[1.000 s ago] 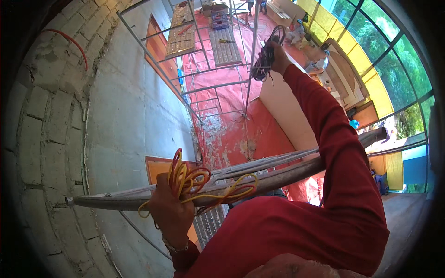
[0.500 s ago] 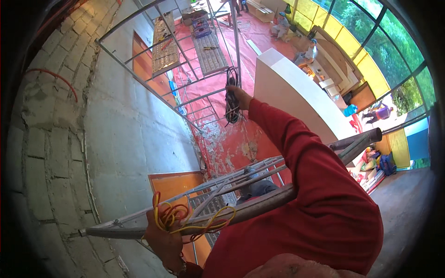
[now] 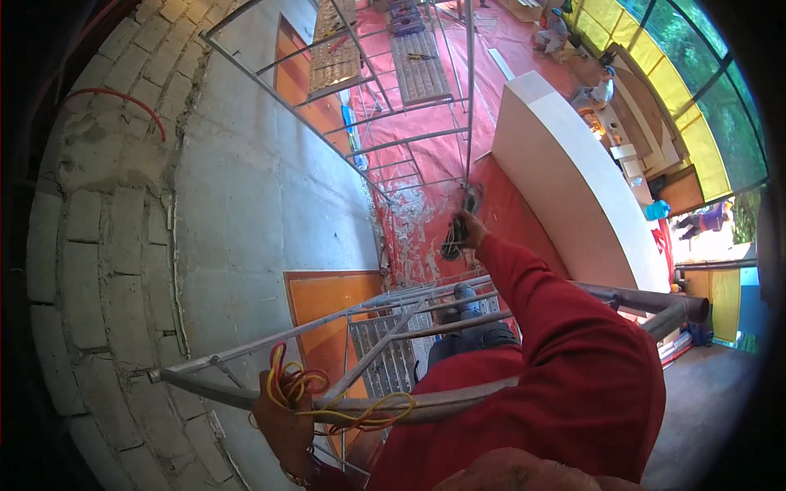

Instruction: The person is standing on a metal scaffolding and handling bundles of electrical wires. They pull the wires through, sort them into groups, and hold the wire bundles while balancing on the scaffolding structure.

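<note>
I look down from a scaffold. My left hand (image 3: pixel 286 421) grips a grey scaffold rail (image 3: pixel 205 386) together with a bundle of yellow and red wires (image 3: pixel 327 401) looped over it. My right hand (image 3: pixel 468 231), at the end of a red sleeve, is stretched out forward and holds a dark bunch of cable or a small tool (image 3: pixel 454 241) beside a vertical scaffold pole (image 3: pixel 470 98). My shoes (image 3: pixel 467 299) stand on a metal grating platform (image 3: pixel 385 360) below.
A plastered and brick wall (image 3: pixel 164 229) rises at my left, with a red conduit (image 3: pixel 123 98). Further scaffold frames and gratings (image 3: pixel 417 65) stand over a red floor. A white curved wall (image 3: pixel 565 180) lies right. People (image 3: pixel 602 86) work far below.
My right hand with the dark bundle has come down and closer, from the far upper right toward the middle. The view has tipped further down, and my left hand stays on the rail.
</note>
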A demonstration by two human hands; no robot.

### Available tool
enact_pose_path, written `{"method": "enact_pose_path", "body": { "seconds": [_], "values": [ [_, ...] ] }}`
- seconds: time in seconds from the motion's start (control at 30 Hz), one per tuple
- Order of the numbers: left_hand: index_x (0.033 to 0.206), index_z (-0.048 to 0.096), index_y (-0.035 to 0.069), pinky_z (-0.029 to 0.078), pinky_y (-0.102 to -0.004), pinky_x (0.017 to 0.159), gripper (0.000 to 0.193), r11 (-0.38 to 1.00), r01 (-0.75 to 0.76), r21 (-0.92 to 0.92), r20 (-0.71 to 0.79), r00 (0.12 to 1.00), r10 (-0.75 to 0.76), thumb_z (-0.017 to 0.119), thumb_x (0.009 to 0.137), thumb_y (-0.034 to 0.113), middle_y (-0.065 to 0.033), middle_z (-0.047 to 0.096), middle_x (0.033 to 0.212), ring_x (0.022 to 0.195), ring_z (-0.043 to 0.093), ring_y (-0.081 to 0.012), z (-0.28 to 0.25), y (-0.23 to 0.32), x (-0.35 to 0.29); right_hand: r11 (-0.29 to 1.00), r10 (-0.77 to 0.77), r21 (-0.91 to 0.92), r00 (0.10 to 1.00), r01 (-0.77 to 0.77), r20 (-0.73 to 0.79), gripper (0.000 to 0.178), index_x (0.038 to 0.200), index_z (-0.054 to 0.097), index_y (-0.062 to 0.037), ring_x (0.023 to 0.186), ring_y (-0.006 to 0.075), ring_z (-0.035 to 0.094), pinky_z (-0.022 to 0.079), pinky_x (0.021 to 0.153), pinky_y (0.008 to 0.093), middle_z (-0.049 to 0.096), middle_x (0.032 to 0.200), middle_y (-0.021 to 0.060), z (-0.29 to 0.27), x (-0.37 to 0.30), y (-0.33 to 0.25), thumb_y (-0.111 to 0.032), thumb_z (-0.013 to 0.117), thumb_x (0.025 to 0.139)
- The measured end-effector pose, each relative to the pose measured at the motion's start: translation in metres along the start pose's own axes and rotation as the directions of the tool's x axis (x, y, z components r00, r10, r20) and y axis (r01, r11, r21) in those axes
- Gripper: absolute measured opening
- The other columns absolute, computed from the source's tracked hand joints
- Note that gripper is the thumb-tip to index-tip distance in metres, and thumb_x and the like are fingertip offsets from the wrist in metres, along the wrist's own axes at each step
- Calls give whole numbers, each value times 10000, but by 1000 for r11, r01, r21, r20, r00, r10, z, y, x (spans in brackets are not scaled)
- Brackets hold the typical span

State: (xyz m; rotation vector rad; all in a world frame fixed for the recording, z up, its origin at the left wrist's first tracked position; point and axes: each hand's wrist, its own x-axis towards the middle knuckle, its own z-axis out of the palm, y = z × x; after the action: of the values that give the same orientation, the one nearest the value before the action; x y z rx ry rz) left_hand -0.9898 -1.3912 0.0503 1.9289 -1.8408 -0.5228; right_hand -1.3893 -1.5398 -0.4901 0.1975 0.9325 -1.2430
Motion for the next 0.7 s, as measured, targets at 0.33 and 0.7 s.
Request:
{"method": "enact_pose_path", "body": {
  "seconds": [0.33,0.7],
  "values": [
    [1053,606,6,585,-348,745,362,993,-11,-117,-53,999,5,841,800,112,-151,749,911,858,768,-256,5,-1,1,940,130,333,982,-77,-140,276,721,656,-196,618,256,655,551,622,453,658,677,47,-136,-30,160,-393,670,914],
    [1090,619,13,611,-378,775,396,1000,26,-8,27,999,-26,846,772,77,-163,770,960,931,784,-294,3,-8,0,839,186,545,936,7,-298,55,923,647,-121,747,234,631,567,792,441,655,851,31,-103,-43,159,-121,635,869]
  ]
}}
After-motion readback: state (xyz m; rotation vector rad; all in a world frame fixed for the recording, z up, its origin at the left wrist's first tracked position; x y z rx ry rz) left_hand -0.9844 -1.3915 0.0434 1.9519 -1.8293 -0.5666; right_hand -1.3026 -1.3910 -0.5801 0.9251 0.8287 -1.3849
